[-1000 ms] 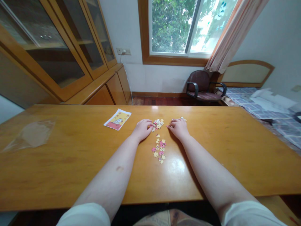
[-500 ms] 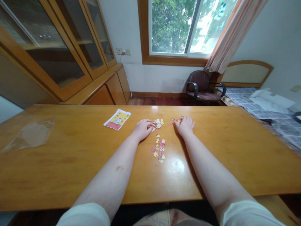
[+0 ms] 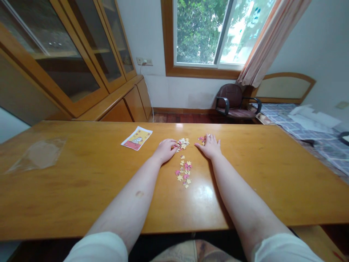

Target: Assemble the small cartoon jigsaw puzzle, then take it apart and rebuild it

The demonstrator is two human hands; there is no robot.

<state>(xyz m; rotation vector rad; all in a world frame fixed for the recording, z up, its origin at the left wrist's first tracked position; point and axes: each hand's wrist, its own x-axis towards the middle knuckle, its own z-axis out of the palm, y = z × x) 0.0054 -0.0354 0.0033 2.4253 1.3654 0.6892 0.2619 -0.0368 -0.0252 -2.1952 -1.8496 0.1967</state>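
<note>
My left hand [image 3: 166, 150] rests on the table beside a pile of small puzzle pieces [image 3: 183, 143]. Its fingers curl at the pile's left edge; whether a piece is between them I cannot make out. On the other side, my right hand [image 3: 211, 146] lies with fingers spread over a smaller group of pink puzzle pieces [image 3: 201, 139], partly covering them. Nearer to me, a loose column of yellow and pink puzzle pieces [image 3: 187, 166] lies between my forearms. A picture card [image 3: 137, 138] with a yellow and pink print lies to the left of my left hand.
A clear plastic bag [image 3: 40, 154] lies on the left of the wooden table [image 3: 89, 196]. Beyond the far edge stand a glass-fronted cabinet [image 3: 109, 89], a dark armchair [image 3: 231, 100] and a bed [image 3: 313, 131] at the right.
My right hand has slid a little to the left, and the pink pieces under it sit closer to the pile. My left hand stays by the pile.
</note>
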